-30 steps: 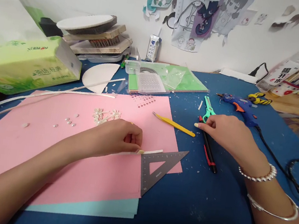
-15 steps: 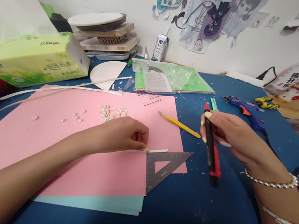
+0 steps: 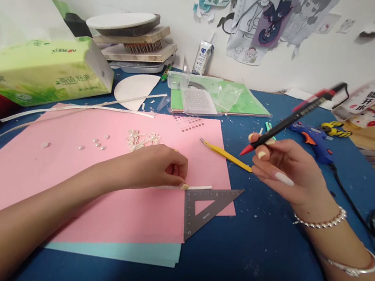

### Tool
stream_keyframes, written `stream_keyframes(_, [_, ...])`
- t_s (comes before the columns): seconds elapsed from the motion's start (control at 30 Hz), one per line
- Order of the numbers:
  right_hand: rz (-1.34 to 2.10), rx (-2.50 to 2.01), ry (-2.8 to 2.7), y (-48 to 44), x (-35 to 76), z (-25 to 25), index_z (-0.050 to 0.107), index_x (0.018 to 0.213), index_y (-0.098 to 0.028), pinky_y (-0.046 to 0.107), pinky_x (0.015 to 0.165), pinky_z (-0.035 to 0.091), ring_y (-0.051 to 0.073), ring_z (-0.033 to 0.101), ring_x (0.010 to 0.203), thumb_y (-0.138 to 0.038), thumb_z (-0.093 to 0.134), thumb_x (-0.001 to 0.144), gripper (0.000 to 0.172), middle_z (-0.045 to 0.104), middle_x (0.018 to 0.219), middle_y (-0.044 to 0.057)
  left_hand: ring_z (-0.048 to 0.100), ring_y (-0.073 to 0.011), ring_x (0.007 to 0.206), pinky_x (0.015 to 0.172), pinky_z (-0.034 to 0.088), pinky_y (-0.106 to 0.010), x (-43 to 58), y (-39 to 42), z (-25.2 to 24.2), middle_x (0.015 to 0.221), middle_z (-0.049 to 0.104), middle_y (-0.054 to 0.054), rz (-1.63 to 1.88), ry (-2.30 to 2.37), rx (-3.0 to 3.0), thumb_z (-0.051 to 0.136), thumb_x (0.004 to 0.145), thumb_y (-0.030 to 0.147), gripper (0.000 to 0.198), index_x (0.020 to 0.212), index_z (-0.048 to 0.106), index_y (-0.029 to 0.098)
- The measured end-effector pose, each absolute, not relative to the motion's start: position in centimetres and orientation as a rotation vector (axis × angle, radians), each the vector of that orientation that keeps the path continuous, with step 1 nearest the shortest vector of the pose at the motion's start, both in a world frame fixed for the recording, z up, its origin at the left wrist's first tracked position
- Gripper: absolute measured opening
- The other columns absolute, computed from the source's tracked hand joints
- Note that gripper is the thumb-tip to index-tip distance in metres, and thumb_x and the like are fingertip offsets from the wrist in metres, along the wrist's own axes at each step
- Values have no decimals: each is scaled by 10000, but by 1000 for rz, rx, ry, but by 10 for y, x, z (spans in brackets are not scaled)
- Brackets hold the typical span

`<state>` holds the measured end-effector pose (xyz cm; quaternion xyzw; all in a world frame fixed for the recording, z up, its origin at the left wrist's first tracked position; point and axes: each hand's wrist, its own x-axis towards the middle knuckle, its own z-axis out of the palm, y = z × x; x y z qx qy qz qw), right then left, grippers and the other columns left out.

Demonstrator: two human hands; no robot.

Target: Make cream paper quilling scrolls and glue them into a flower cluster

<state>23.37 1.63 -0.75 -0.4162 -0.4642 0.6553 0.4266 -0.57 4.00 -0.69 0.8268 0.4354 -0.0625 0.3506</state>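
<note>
My left hand (image 3: 159,167) rests on pink paper (image 3: 110,213), its fingers closed in a pinch on a thin white strip (image 3: 203,188). The strip's free end runs along the top edge of a grey set square (image 3: 210,216). Off to the right, my right hand (image 3: 284,168) is raised above the blue table and grips a black and red pen (image 3: 280,124). The pen is tilted, red tip down to the left, near yellow tweezers (image 3: 227,156). Just beyond my left hand lie white coiled ornaments with pearls (image 3: 142,139).
Loose pearl beads (image 3: 98,144) lie on the paper at left. Long white strips (image 3: 83,108) stretch behind them, near a green tissue pack (image 3: 44,69). A blue glue gun (image 3: 314,142) with its cord is at right. A clear plastic box (image 3: 198,101) sits at the back.
My right hand has turned the pen over, so its red end now points down to the left instead of up. My left hand stays on the strip.
</note>
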Motion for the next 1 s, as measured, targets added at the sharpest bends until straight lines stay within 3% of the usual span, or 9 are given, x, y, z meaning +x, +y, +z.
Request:
stream_keyframes(0.07, [1679,-878,-1265,15,234,-11,588,810,-207,214,372,249,41,327,340,-324,484,753,166,532,519,-42,462,-101,548,449,311,-201,-5,40,-7,622,551,43,-168,1131,2145,492,717,341,148,669,558,218])
stream_keyframes(0.17, [1619,-813,-1495,12,229,-17,583,709,-193,206,359,235,46,341,323,-437,435,798,299,442,390,-57,456,-97,543,452,315,-197,-5,40,-8,616,547,52,-167,1132,2152,493,719,340,143,668,556,222])
stream_keyframes(0.27, [1489,-1029,-1711,9,219,-23,586,758,-172,187,357,250,32,321,307,-362,426,831,259,387,354,-82,444,-93,530,447,309,-195,-5,41,-9,607,541,56,-163,1130,2161,497,718,338,136,671,554,223])
stream_keyframes(0.33, [1523,-1121,-1796,8,213,-25,538,851,-177,173,372,277,37,362,335,-297,471,813,143,430,386,-91,439,-92,527,448,306,-194,-5,41,-9,604,539,56,-158,1126,2167,500,717,333,130,675,553,222])
stream_keyframes(0.4, [1582,-1118,-1847,7,209,-27,487,816,-176,166,405,316,43,420,390,-258,494,797,85,487,443,-79,436,-90,524,448,303,-193,-5,40,-9,604,539,57,-156,1127,2170,500,717,330,127,674,553,223])
stream_keyframes(0.53, [1589,-1094,-1918,8,207,-29,424,697,-169,164,423,323,40,428,415,-228,479,803,132,494,456,-68,438,-91,527,447,303,-192,-6,39,-9,606,543,58,-170,1124,2168,498,716,331,125,676,555,228])
stream_keyframes(1.0, [1526,-1115,-1992,8,207,-28,418,695,-173,183,432,317,45,422,422,-239,465,807,138,483,459,-64,440,-85,523,449,305,-192,-5,39,-7,605,548,58,-160,1143,2175,503,712,327,125,671,560,223])
